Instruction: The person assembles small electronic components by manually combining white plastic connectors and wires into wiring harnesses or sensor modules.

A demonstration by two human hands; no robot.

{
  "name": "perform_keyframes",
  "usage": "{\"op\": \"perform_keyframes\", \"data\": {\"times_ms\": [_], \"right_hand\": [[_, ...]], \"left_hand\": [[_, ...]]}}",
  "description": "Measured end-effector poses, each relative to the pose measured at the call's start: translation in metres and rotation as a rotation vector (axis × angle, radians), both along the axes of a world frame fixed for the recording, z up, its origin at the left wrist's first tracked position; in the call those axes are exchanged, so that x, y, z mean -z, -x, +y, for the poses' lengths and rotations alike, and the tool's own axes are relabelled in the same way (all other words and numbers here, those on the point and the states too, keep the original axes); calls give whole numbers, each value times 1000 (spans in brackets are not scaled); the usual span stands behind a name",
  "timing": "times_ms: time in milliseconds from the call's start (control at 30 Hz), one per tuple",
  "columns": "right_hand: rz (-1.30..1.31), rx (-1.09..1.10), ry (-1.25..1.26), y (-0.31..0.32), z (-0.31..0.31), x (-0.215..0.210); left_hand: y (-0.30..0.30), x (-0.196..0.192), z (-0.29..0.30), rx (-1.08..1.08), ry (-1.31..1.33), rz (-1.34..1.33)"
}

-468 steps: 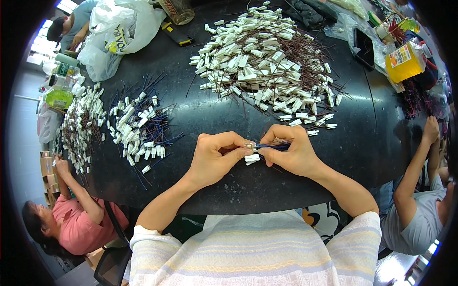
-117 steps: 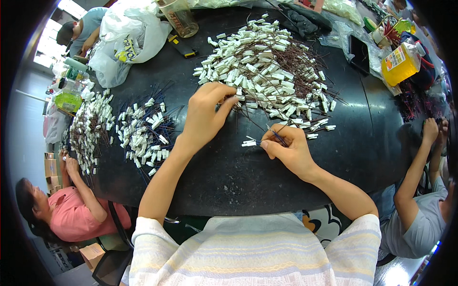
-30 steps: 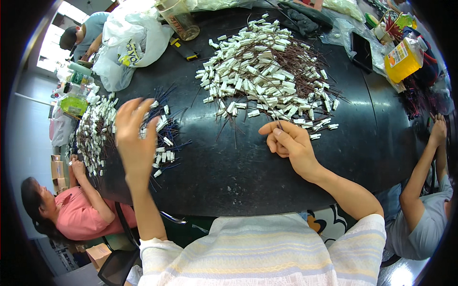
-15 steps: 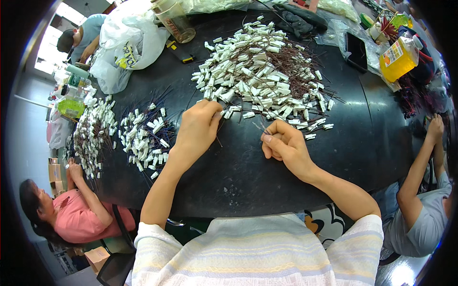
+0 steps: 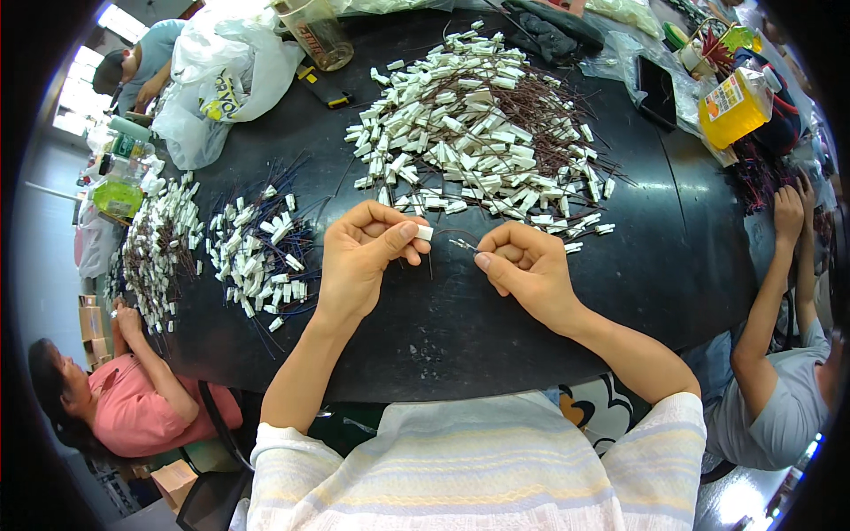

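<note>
My left hand [image 5: 361, 257] is closed, pinching a small white plastic connector [image 5: 425, 233] between thumb and fingers. A thin dark wire runs by it, and I cannot make out whether it is attached. Just to the right, my right hand [image 5: 531, 273] is closed on a thin wire with metal terminals [image 5: 461, 244] that point left toward the connector. A small gap separates the terminals and the connector. Beyond both hands lies a large heap of white connectors with brown wires [image 5: 482, 133].
A smaller pile of connectors with blue wires [image 5: 266, 243] lies left, and another pile [image 5: 164, 248] is by a person in pink [image 5: 146, 403]. A cutter [image 5: 323, 87], a cup [image 5: 317, 35], a phone [image 5: 656, 93] and a yellow bottle [image 5: 735, 108] surround the heap. Another person [image 5: 770, 389] works at right.
My left hand has drawn back from the heap's edge with a white connector. My right hand has shifted slightly left, its terminals now close to the connector.
</note>
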State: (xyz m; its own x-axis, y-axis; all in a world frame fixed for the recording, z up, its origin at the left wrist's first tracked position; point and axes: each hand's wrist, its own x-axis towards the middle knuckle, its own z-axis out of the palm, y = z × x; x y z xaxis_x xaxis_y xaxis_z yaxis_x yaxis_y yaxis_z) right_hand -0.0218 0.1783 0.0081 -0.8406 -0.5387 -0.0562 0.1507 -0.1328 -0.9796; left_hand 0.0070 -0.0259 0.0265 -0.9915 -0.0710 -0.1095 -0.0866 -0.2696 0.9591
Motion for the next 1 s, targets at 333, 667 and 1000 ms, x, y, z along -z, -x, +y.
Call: {"op": "perform_keyframes", "data": {"times_ms": [333,667,1000], "right_hand": [[125,105,-103,-1,-4,3],[195,111,-175,0,-5,3],[64,71,-96,2,-2,5]], "left_hand": [[-6,10,10,-59,117,75],[-11,11,15,3,55,57],[-16,10,28,25,84,33]]}}
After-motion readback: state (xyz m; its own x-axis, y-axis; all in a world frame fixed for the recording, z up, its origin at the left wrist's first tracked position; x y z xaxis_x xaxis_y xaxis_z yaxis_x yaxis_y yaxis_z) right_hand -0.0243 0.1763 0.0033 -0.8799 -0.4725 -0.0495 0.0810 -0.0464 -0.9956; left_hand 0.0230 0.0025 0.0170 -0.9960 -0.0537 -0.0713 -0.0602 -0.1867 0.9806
